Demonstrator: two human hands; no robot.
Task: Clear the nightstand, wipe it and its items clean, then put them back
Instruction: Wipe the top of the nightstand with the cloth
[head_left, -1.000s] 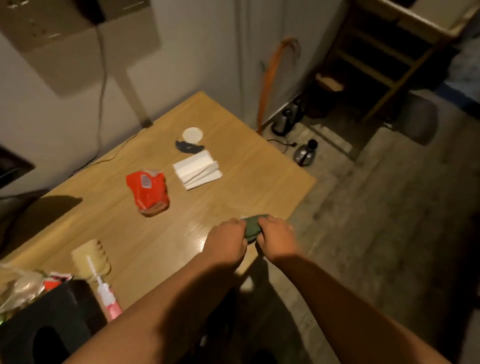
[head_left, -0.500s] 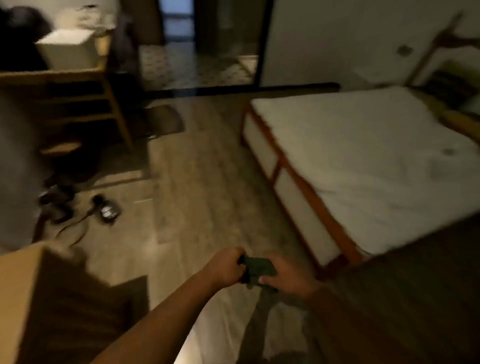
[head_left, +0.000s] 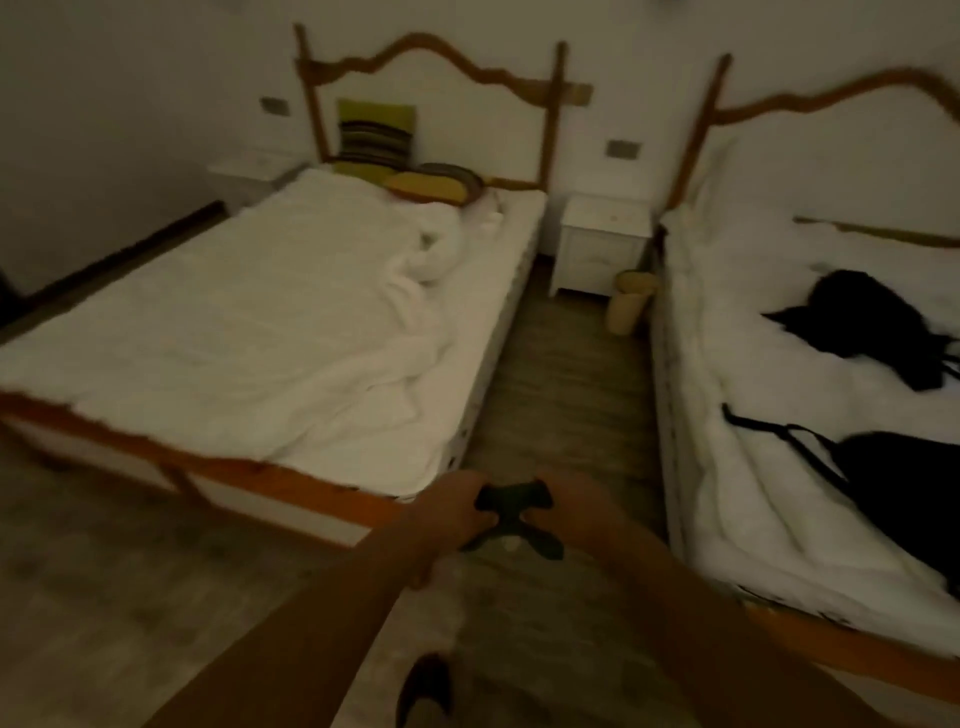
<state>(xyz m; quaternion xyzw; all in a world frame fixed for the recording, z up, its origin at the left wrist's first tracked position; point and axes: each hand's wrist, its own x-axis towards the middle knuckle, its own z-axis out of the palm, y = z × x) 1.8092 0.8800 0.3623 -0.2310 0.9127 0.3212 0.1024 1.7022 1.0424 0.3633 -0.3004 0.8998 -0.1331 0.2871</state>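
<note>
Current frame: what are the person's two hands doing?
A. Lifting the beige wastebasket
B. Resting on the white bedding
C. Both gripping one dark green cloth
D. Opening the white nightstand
C: the left hand and the right hand each curl round an end of the same dark green cloth, held in the air above the floor between the two beds.

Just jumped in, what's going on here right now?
A person stands at the near end of the aisle between the left bed and the right bed. The left hand and right hand both grip a dark cloth. The white nightstand is at the aisle's far end, with a bin beside it. Neither hand is near it yet.
</note>
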